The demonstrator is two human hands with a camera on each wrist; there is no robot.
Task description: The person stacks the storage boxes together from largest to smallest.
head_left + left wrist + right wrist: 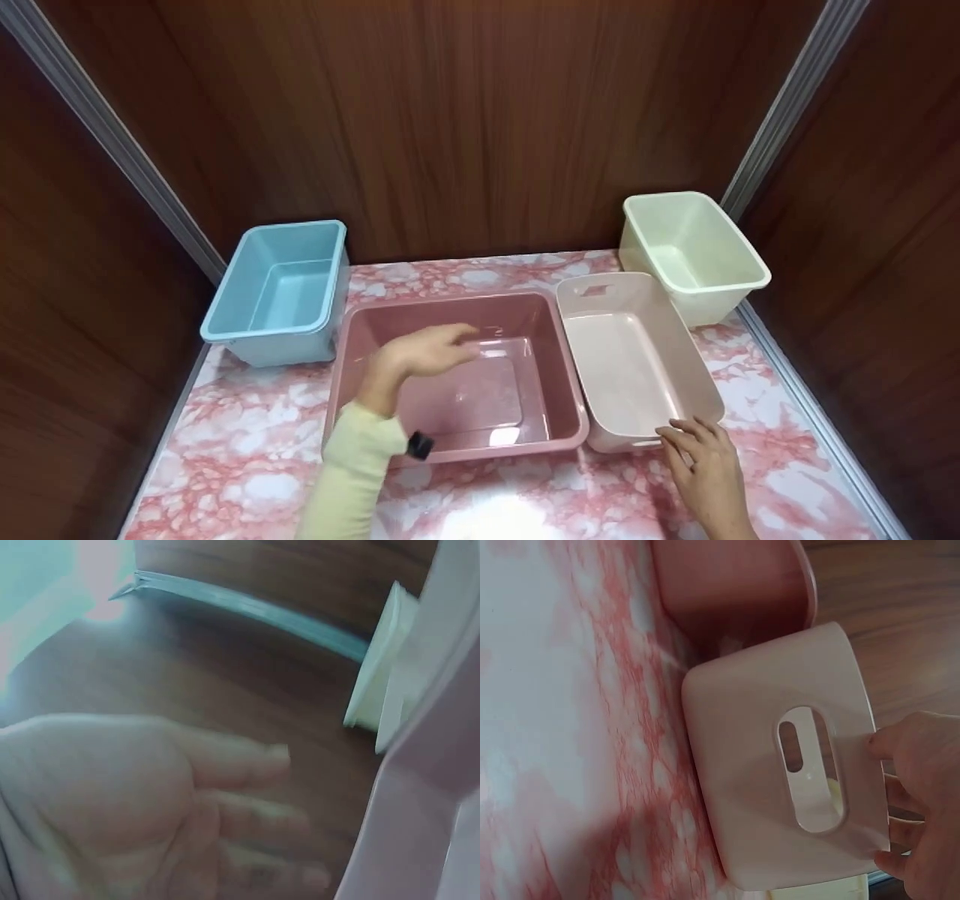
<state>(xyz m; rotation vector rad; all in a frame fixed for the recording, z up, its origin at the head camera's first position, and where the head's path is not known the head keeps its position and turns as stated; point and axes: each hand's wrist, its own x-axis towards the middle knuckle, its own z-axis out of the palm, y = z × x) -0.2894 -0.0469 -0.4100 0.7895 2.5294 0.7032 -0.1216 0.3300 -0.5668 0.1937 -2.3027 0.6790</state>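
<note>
The right grip (705, 469) holds a smooth, pale, oblong plastic bin (619, 367).

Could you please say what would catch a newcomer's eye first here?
Probably the large dusty rose rectangular plastic tub at the centre, the left hand over it. Beside it, the right hand holds the near rim of a pale pink rectangular plastic basket. A light blue rectangular plastic bin stands at left.
</note>
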